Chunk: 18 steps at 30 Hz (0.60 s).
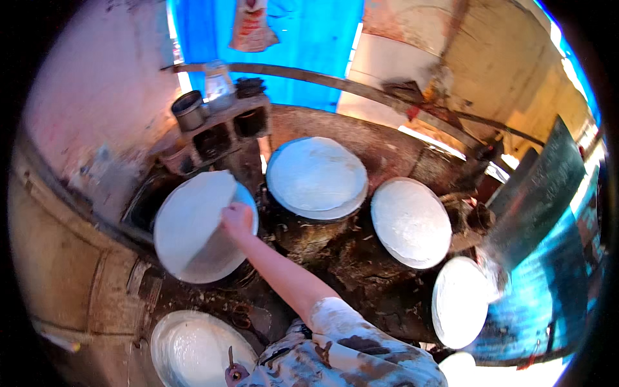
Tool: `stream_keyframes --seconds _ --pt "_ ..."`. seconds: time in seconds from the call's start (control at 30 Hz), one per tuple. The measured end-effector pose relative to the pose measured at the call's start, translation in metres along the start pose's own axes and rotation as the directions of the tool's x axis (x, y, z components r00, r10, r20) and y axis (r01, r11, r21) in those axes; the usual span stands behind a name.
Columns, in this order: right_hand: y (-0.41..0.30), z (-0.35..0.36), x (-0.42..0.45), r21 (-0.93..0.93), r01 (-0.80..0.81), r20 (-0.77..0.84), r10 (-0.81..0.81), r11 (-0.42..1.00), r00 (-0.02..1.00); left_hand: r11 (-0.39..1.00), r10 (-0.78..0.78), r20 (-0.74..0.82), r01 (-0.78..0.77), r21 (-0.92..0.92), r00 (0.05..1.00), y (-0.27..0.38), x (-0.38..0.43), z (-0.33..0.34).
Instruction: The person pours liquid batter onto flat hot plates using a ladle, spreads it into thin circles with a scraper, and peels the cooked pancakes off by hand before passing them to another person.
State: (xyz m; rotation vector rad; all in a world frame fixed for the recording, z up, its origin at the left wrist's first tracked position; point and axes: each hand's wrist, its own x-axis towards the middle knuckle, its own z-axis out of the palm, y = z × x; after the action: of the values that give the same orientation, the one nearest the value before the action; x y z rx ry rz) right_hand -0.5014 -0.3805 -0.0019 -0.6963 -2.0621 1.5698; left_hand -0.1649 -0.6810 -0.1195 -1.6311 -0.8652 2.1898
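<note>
My right hand [237,218] reaches forward to the left, fingers closed on the edge of a thin white sheet [193,208]. The sheet lies across a round pan [245,196], whose bluish surface shows along the right side. A shadow falls over the near part of the sheet. At the bottom edge is my left hand [236,375], mostly cut off by my shirt, with a thin, blade-like tool [230,356] standing up from it. Below that hand's tool sits a wide, shallow basin [162,334] holding white, glossy liquid [193,341].
More white-topped round pans [316,176] [411,222] [459,302] curve around to the right. A hollow block [227,128] bears a metal can [188,110] and a clear container [218,84]. Dark curved metal sheets [537,193] lean at the right. A wooden beam [300,73] crosses behind.
</note>
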Motion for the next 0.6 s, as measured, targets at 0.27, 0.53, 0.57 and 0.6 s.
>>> stream_keyframes --seconds 0.27,0.53,0.57,0.6 --pt "-0.022 -0.072 0.054 0.385 -0.153 0.033 0.153 0.91 0.988 0.999 0.02 -0.025 -0.019 0.032 1.0 -0.003 0.007 0.019" --pt "0.129 -0.273 0.195 -0.148 0.004 -0.462 -0.073 0.989 0.884 0.999 0.04 -0.021 -0.04 0.016 0.999 -0.01 0.019 0.029" --pt "0.138 -0.279 0.199 -0.179 -0.08 -0.462 -0.012 0.981 0.887 0.998 0.057 -0.012 -0.056 0.007 0.998 -0.011 0.018 0.029" --pt "0.143 -0.285 0.203 -0.213 -0.162 -0.467 0.045 0.964 0.883 0.998 0.067 -0.008 -0.067 -0.006 0.998 -0.013 0.02 0.029"
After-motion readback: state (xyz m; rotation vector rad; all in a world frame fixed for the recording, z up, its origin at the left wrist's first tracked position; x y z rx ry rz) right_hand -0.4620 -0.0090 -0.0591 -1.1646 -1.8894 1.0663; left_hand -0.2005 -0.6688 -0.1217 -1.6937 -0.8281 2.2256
